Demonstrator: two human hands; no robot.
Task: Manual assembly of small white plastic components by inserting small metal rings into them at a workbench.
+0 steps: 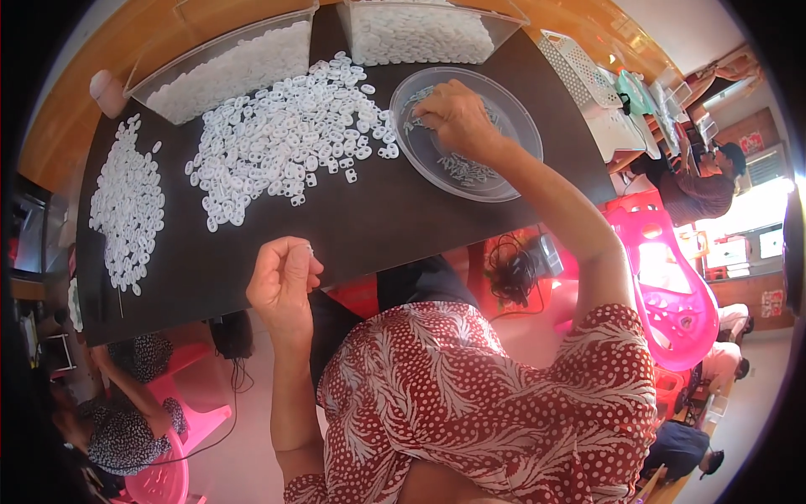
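Observation:
My left hand (284, 273) is raised by the near edge of the dark table (361, 223), thumb and fingers pinched together. A tiny pale bit shows at the fingertips, too small to name. My right hand (460, 119) reaches into a round, shallow clear plastic tray (430, 164), its fingers bent down and closed among small grey metal pins (467, 171). What those fingertips hold is hidden. Left of the tray spreads a big heap of small white oval plastic pieces (277, 134) with two holes each. Another pile of similar white pieces (128, 210) lies at the far left.
Two clear bins of white pieces, a left bin (235, 67) and a right bin (420, 35), stand along the back. A thin dark tool (115, 265) lies at the left edge. Pink plastic chairs (672, 286) flank the table, and other people sit on both sides.

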